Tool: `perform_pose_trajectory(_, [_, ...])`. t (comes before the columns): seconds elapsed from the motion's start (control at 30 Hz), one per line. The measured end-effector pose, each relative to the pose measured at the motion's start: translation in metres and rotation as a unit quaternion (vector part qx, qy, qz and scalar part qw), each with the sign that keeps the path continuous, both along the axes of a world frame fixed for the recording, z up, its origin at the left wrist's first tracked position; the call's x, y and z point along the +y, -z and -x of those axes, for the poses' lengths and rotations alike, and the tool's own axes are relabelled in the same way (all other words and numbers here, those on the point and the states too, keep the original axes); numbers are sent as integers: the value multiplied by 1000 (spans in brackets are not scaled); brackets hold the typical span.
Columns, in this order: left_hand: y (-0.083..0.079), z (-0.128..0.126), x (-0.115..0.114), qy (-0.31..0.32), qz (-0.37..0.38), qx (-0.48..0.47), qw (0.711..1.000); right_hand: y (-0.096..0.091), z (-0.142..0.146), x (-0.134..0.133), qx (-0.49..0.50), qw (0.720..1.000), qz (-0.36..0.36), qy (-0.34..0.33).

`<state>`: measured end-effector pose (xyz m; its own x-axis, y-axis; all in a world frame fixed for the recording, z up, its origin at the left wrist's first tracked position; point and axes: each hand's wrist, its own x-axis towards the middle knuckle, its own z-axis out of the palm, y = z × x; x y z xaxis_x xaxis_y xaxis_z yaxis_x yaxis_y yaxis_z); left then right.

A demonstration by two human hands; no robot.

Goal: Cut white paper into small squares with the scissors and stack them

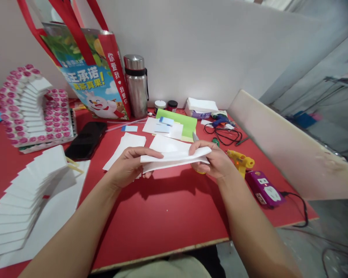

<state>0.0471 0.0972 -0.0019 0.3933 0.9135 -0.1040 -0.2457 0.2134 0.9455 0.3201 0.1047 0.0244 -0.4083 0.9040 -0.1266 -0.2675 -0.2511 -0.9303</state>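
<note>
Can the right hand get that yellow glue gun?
Probably yes: the glue gun lies close beside the right grip, with nothing seen between them, but that grip may have to release the white paper first.
</note>
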Motion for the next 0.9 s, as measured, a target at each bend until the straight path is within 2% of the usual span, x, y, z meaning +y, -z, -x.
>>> perform_pose_trajectory(0.17, [-1,-2,-1,19,-44,-24,999,0,2,-1,21,1000,1,-7])
perform_pose_trajectory(0.37, [-1,-1,0,13,-73,28,997,2,1,1,0,999,-36,-5])
perform_pose_trajectory(0.53, [-4,4,3,71,-137,40,987,0,-2,0,-60,991,-122,-16])
perform_pose_trajectory(0.63, [-4,3,2,67,-102,102,987,-1,0,-1,-197,963,-182,7])
perform_pose_trajectory(0.7, [-4,3,2,56,-84,142,985,-1,2,0,-265,945,-189,26])
perform_pose_trajectory(0.8, [-4,4,2,53,-83,150,984,0,2,2,-233,956,-166,64])
perform_pose_trajectory(0.9, [-6,6,3,104,-56,137,983,2,2,2,-198,965,-151,84])
